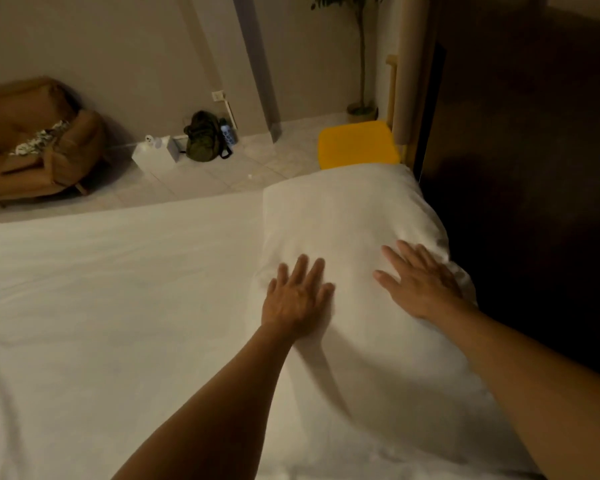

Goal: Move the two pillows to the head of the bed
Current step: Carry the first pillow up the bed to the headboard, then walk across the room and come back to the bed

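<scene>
Left hand [297, 297]: fingers spread wide, palm flat down on the near-left part of a white pillow [347, 230], gripping nothing; slight motion blur along its right edge. Right hand [418, 282]: fingers also spread, a bit closer together, flat on the pillow's right side near the edge, pressing, not holding. Both forearms bare, entering from the bottom of the view. The pillow lies on the bed [118, 289], its right side against the dark headboard [520, 202], its far corner reaching the bed's far edge. Below the hands the white surface runs on toward the camera along the headboard; cannot tell whether that is a second pillow or more of the same one, no seam visible. Bed sheet is white with a few shallow creases on the left. Beyond the bed: pale tile floor, a yellow stool [357, 143] just past the pillow's far corner, a green backpack [203, 135] against the wall with a bottle [227, 131] touching its right side, a white box [155, 154] just left of it, a tan armchair [32, 140] far left with patterned cloth on it, a potted plant [361, 64] in the corner.
</scene>
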`<state>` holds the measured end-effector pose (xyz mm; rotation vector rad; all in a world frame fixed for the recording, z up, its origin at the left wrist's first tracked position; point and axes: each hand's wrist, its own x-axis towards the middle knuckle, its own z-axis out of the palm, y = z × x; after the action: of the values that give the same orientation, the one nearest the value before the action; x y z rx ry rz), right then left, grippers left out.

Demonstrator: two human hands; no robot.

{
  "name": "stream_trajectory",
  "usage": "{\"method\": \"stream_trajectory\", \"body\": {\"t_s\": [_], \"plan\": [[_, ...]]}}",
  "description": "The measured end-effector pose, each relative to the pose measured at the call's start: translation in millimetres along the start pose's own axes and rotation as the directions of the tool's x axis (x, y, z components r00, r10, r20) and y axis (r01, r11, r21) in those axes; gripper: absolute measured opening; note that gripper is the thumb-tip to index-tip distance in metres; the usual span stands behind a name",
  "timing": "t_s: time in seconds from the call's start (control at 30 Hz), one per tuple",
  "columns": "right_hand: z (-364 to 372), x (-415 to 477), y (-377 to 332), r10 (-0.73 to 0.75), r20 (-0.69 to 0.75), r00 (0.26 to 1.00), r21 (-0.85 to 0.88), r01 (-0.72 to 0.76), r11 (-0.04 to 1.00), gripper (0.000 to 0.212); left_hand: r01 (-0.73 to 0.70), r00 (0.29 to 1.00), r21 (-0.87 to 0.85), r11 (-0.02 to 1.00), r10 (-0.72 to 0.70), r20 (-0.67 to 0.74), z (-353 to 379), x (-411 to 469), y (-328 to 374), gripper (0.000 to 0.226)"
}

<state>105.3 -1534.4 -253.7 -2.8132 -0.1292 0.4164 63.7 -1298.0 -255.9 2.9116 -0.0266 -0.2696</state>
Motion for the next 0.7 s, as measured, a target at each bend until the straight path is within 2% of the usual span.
{"method": "stream_trajectory", "body": {"t_s": [0.1, 0.23, 0.43, 0.57, 0.7], "plan": [[-18, -14, -5, 0.056, -0.034, 0.998, -0.021, -0.057, 0.998, 0.070, 0.140, 0.990, -0.024, 0.990, -0.140, 0.016, -19, -19, -19, 0.060], [-52, -39, -35, 0.009, -0.064, 0.998, -0.021, -0.010, 1.000, 0.067, 0.231, 0.972, 0.034, 0.972, -0.232, 0.026, -60, -51, -34, 0.064], [-104, -83, -107, -0.242, 0.001, 0.970, -0.037, 0.242, 0.970, 0.066, 0.227, 0.974, 0.066, 0.972, -0.225, -0.037, -143, -119, -42, 0.064], [-151, -145, -197, -0.415, 0.010, 0.910, -0.088, 0.414, 0.906, 0.065, 0.248, 0.965, 0.061, 0.967, -0.241, -0.104, -224, -215, -68, 0.065], [-191, -222, -296, -0.565, 0.002, 0.825, -0.118, 0.561, 0.819, 0.068, 0.342, 0.923, 0.067, 0.937, -0.321, -0.213, -305, -320, -102, 0.066]]}}
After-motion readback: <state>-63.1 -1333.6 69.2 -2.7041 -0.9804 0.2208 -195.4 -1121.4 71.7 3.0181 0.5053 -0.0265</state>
